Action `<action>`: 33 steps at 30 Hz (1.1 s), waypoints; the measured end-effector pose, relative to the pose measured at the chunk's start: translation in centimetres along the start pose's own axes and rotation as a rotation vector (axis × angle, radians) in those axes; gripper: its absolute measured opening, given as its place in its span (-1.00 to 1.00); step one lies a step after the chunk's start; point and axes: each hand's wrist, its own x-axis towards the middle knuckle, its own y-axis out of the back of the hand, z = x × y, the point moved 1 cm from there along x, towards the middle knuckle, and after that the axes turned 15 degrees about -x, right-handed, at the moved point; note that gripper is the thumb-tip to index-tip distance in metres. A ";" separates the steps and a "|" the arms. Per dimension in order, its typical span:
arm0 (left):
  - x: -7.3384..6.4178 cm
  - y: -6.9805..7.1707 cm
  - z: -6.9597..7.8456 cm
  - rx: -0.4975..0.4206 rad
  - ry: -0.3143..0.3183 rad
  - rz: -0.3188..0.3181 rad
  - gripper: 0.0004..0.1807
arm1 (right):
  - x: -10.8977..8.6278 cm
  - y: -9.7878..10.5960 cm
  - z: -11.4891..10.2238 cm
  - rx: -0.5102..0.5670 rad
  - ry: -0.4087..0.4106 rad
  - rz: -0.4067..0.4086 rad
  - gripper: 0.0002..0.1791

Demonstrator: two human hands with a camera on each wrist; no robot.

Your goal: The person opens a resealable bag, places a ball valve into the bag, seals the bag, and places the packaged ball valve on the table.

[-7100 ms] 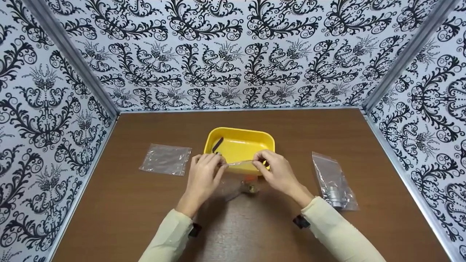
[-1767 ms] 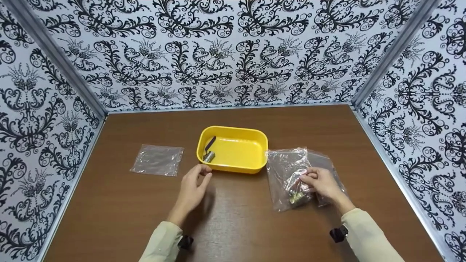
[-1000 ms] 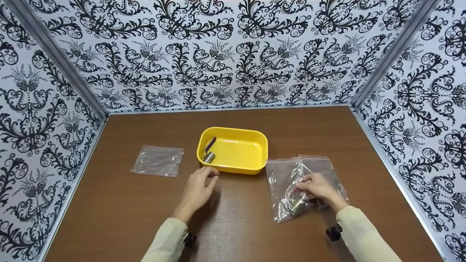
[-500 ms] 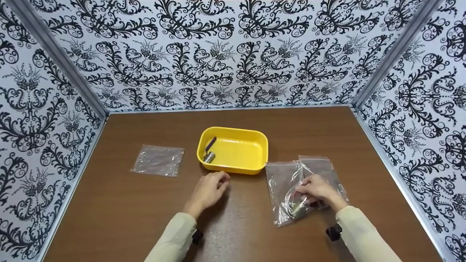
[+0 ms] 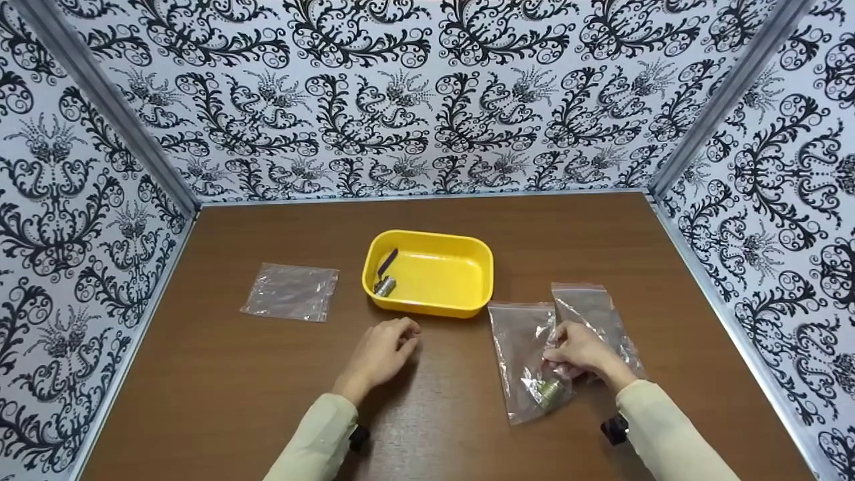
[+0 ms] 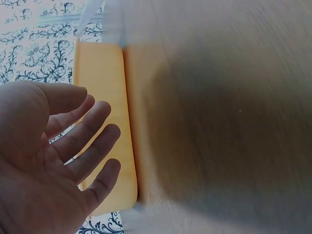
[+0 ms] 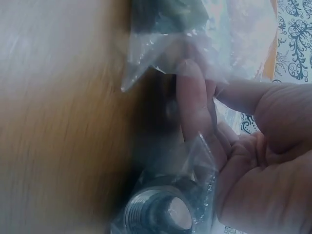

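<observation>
Right hand (image 5: 580, 349) pinches bag (image 5: 511, 334) at 4 o'clock from tray (image 5: 441, 274), likely steadying it beside other bag (image 5: 588, 307); fitting (image 5: 549, 393) probably weighs down its 5 o'clock corner. Left hand (image 5: 382, 351) relaxed, empty, at tray's 7 o'clock.

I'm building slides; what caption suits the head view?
Right hand pinching a clear bag with a metal fitting inside, left hand near a yellow tray.

place: work booth (image 5: 755, 200) | patterned panels (image 5: 427, 100) | grey corner strips (image 5: 107, 100) | brown tabletop (image 5: 234, 374)
</observation>
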 end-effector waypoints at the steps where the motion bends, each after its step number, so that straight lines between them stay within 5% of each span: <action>1: 0.0 0.0 0.0 -0.005 -0.001 0.000 -0.86 | -0.1 0.0 0.0 -0.011 0.019 0.014 -0.58; 16: -0.8 0.0 -0.4 -0.017 0.036 0.009 -0.85 | 0.4 0.2 2.4 -0.336 0.305 0.253 -0.64; 29: -1.2 0.0 -0.5 -0.040 0.038 -0.004 -0.83 | -0.5 0.6 3.6 -0.252 0.417 0.108 -0.47; 33: -1.3 -0.1 -0.7 -0.052 0.034 -0.008 -0.83 | -0.8 0.5 3.8 -0.269 0.414 0.140 -0.51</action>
